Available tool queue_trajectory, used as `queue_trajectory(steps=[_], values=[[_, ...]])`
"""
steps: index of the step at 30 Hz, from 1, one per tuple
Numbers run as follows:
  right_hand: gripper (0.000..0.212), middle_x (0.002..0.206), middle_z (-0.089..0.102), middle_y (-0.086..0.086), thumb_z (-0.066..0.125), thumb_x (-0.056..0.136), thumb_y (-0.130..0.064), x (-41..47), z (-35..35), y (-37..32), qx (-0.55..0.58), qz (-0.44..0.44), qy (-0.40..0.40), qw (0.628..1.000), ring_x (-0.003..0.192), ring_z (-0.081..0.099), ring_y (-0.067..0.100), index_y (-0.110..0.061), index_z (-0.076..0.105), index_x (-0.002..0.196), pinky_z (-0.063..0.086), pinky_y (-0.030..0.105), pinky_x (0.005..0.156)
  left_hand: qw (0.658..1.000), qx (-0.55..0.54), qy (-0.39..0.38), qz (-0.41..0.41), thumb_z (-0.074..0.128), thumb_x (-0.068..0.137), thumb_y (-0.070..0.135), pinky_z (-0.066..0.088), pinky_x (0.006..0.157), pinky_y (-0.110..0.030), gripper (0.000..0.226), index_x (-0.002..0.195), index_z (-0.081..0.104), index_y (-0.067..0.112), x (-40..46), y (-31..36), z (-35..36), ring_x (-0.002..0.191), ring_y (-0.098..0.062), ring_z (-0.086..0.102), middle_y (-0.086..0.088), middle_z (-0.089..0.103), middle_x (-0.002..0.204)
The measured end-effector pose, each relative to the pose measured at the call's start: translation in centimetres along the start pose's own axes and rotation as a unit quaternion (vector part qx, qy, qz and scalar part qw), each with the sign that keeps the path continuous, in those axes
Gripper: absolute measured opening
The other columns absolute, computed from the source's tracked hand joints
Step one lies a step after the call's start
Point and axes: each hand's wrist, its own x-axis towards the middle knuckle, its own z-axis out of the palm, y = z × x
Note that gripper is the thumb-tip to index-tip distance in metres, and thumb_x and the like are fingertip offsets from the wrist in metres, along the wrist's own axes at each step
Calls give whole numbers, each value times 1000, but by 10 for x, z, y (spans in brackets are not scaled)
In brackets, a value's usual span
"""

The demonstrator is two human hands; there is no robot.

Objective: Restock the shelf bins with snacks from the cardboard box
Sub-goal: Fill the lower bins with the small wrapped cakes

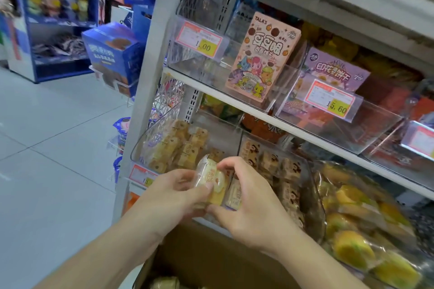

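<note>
My left hand (pixel 175 197) and my right hand (pixel 249 204) both hold wrapped yellow snack cakes (pixel 215 185) in front of a clear shelf bin (pixel 150 148). That bin holds several similar yellow snack packs (pixel 176 148). A second pale pack (pixel 234 195) lies under my right fingers. Below my arms sits the open cardboard box (pixel 211 258), with one more snack (pixel 164 283) visible at its bottom edge.
The neighbouring bin (pixel 303 171) holds brown-patterned snack packs (pixel 277 164); bagged yellow cakes (pixel 364 225) lie to the right. Upper shelf bins hold a pink cartoon box (pixel 263 56) and a purple box (pixel 333 70). A blue display stand (pixel 56 19) stands left across tiled floor (pixel 47 171).
</note>
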Motion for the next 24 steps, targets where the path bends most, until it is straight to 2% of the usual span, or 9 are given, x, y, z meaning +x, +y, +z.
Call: queue_trajectory(steps=[2,4,5,7,10,12,17,21,24], values=[[59,117,56,-23,84,82,-45,10,2,5,5,4,22,1000,108,58,3,-42,45,127,54,27,89,999,25,15,30,78,92,38,62,93,-37,54,140,58,26,7,3,-1,100,-15,78,7,75,120],[60,118,57,-23,85,83,-44,27,2,13,-4,28,35,999,110,57,1,-44,45,126,53,24,92,986,141,36,87,67,97,50,53,105,-33,58,150,48,36,16,4,-7,117,-5,66,18,62,136],[61,121,57,-22,85,83,-45,37,2,18,-13,43,37,998,113,56,1,-46,44,128,52,24,94,964,232,45,120,59,100,55,45,112,-32,59,154,41,40,21,3,-12,127,-4,57,21,54,145],[68,134,57,-17,83,85,-49,65,0,33,-50,79,24,995,125,55,9,-47,40,137,52,33,103,884,434,59,163,35,105,65,26,125,-35,61,161,27,44,37,-2,-26,147,-7,37,21,37,161],[87,161,42,-6,80,87,-53,117,2,62,-100,152,-21,983,149,39,24,-45,28,156,41,49,119,788,584,63,186,-6,90,72,-2,132,-42,84,162,26,43,65,-17,-52,160,-12,18,17,31,168],[91,160,44,-3,81,83,-59,150,6,82,-163,175,-36,970,148,39,28,-44,31,158,40,51,119,772,596,85,206,-5,91,67,1,131,-48,87,159,40,36,80,-28,-66,159,-19,27,11,42,164],[72,140,64,-3,81,81,-63,201,14,108,-277,165,-98,942,133,57,28,-35,54,141,44,47,113,737,614,141,245,25,106,56,41,118,-55,59,133,69,27,104,-58,-84,132,-26,62,5,71,132],[70,140,65,-12,84,80,-59,213,24,118,-286,161,-137,934,135,55,20,-39,55,141,33,47,118,723,609,172,277,33,105,52,38,114,-46,55,123,74,20,110,-68,-84,120,-27,66,3,75,119],[73,142,64,-12,86,79,-57,218,26,131,-268,170,-147,937,139,52,24,-40,56,143,35,49,118,726,600,178,284,32,105,52,34,114,-45,55,120,75,20,113,-70,-84,120,-26,65,5,75,117]])
